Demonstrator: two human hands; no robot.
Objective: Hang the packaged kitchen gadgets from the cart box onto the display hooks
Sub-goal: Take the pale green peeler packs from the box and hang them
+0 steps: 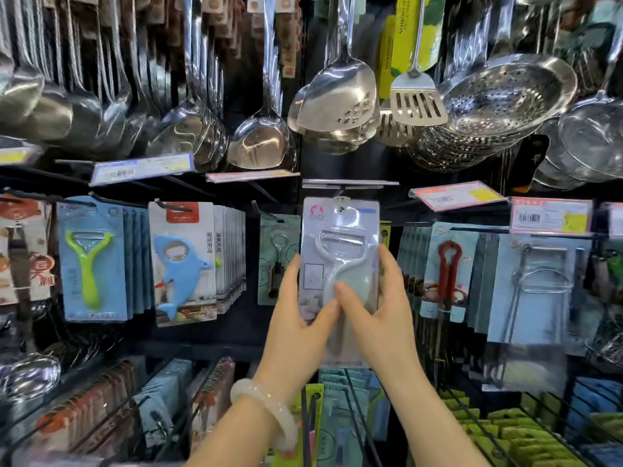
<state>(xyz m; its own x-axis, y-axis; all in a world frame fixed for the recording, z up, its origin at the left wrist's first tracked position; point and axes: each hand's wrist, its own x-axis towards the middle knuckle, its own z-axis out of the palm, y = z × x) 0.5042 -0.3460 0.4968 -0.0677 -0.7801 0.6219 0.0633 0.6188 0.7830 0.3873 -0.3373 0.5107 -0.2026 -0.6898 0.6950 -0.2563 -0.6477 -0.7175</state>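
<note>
Head view: both hands—left hand [296,318], right hand [381,308]—raised, pinching peeler pack [340,251].

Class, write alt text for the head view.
Two hands, left hand and right hand, hold a packaged white peeler up at a display hook, between other carded gadgets, under hanging steel ladles.

**Readable print on the display**

The dolphin opener card [183,261] carries the vertical Chinese characters 厨房用品 down its right edge, and the card behind it repeats them. The yellow-green backing card [409,32] near the top edge reads "Stainless" sideways. Price tags [551,215] show barcodes; their print is too blurred to read.
</note>
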